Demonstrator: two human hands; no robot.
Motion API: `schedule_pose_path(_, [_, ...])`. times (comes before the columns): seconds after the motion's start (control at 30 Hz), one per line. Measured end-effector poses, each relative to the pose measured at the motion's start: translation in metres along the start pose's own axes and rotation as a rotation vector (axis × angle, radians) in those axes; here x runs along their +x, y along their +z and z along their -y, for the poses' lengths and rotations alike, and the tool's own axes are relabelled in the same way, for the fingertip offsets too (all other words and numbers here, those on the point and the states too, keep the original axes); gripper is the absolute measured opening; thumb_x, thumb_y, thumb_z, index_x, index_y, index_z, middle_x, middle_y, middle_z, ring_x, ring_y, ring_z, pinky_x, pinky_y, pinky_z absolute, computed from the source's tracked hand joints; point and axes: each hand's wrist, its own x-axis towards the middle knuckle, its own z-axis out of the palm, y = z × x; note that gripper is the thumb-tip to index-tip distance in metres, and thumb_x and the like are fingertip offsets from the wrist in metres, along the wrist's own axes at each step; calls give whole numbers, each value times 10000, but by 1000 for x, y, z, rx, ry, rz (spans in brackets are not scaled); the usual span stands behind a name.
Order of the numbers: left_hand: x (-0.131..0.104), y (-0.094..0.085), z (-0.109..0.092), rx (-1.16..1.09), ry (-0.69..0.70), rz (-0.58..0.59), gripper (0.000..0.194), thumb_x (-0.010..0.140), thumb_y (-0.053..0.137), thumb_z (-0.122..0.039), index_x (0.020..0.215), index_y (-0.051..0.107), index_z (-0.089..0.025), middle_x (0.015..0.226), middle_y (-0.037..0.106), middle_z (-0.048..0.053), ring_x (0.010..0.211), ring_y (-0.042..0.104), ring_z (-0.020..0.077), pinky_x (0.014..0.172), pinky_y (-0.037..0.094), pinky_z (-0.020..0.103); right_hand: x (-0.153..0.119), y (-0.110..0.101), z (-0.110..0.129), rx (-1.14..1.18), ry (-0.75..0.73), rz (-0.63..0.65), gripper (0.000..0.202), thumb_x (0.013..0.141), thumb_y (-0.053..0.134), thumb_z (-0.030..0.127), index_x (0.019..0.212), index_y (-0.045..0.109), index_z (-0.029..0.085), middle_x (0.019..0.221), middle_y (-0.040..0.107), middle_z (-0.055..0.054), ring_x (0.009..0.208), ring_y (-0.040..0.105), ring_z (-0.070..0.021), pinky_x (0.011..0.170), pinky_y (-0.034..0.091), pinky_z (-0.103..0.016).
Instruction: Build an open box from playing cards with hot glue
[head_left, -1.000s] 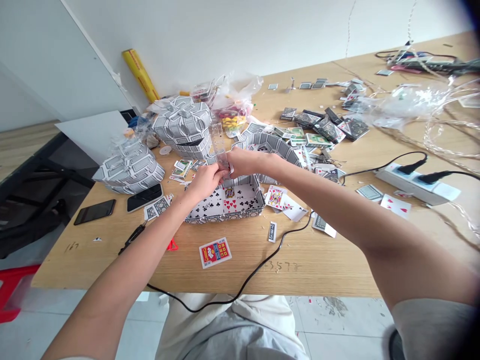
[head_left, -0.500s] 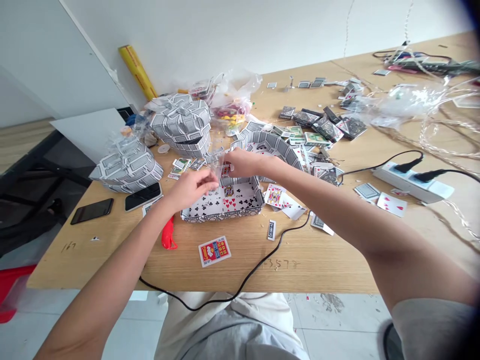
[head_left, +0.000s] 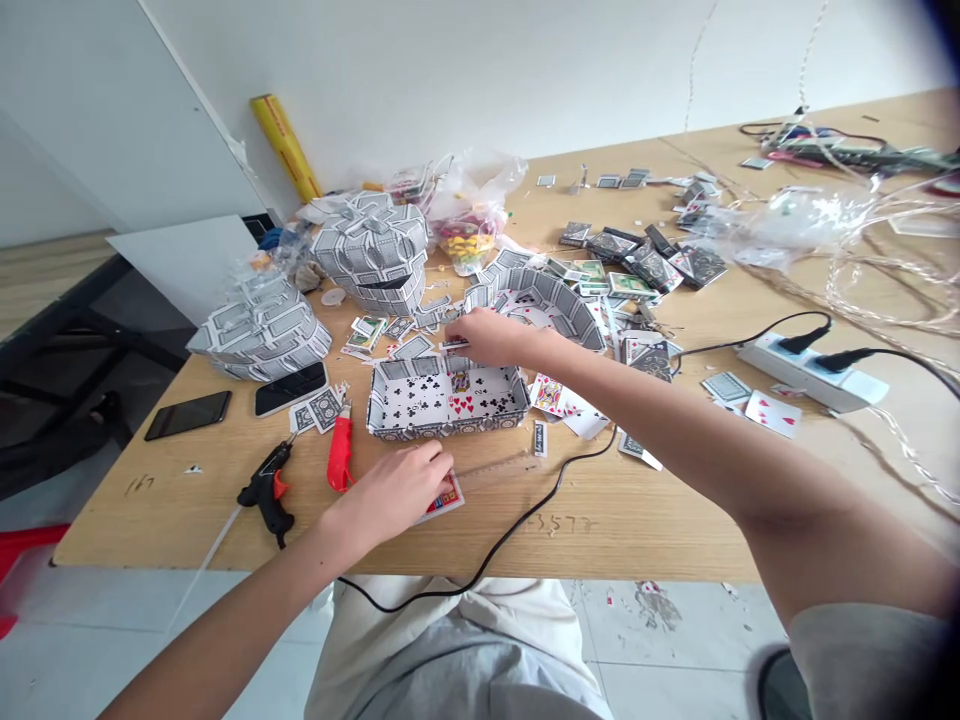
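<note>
My left hand [head_left: 401, 487] is low over the front of the table, its fingers closed on the end of a clear plastic ruler [head_left: 501, 466]. Under those fingers lies a red-and-blue card [head_left: 448, 497], partly covered. Behind the open tray built from playing cards [head_left: 446, 429], my right hand [head_left: 484, 338] pinches what looks like a playing card [head_left: 454, 347], seen nearly edge-on. Clubs and hearts show on the tray's floor. A rounded card-built box [head_left: 581, 312] stands open just beyond my right forearm.
A glue gun [head_left: 268, 492] and a red-handled cutter [head_left: 340, 452] lie at left, near two phones [head_left: 187, 415]. Two lidded card-built boxes [head_left: 262, 335] stand behind them. A black cable [head_left: 495, 553] crosses the front edge. At right is a power strip [head_left: 821, 372].
My left hand has moved down and toward me with the ruler, from above the tray to the table before it. My right hand stays behind the tray, slightly lower. The glue gun is now uncovered.
</note>
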Motion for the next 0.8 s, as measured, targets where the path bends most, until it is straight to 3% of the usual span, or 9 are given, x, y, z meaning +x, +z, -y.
schedule_pose_path(0.1, [12,-25,7,16,18,-207,225,1115,541,-257,1032,746,-216,1060,760,73,975,741,233,918,568,365,-1,-1,6,-24,35,1,240,945,601,57,1049,785,170,1020,788,-122,882,665,-225,761,393,-353])
schedule_pose_path(0.23, [60,-57,41,45,-103,-454,154,1048,645,-213,1149,758,-184,1226,758,137,1177,704,315,1070,538,468,-2,-2,14,-58,74,-9,243,939,590,59,1053,787,145,994,787,-141,849,659,-232,719,355,-357])
schedule_pose_path(0.3, [88,-63,61,39,-133,-464,206,976,736,-182,1178,764,-155,1269,756,176,1249,687,359,1128,502,521,-4,0,16,-72,89,-19,249,942,594,67,1084,786,136,999,789,-146,839,657,-230,716,343,-357])
schedule_pose_path(0.43, [121,-58,86,-5,-101,-402,77,974,725,-183,995,798,-189,1050,814,129,1059,760,321,1006,558,451,-8,7,17,-68,105,-39,266,970,610,101,1177,770,151,1025,792,-132,836,651,-216,722,332,-349])
schedule_pose_path(0.57, [126,-48,96,-35,-87,-368,179,995,689,-222,841,780,-215,823,787,90,880,762,302,876,564,399,-12,12,16,-45,137,-57,222,968,615,122,1133,761,152,964,774,-117,812,629,-215,705,301,-353])
schedule_pose_path(0.8, [123,-41,97,-114,-74,-387,186,1005,651,-213,909,811,-211,879,813,105,911,770,300,894,559,398,-10,11,11,47,214,-109,179,952,598,104,1056,728,170,913,752,-101,815,622,-226,717,316,-354])
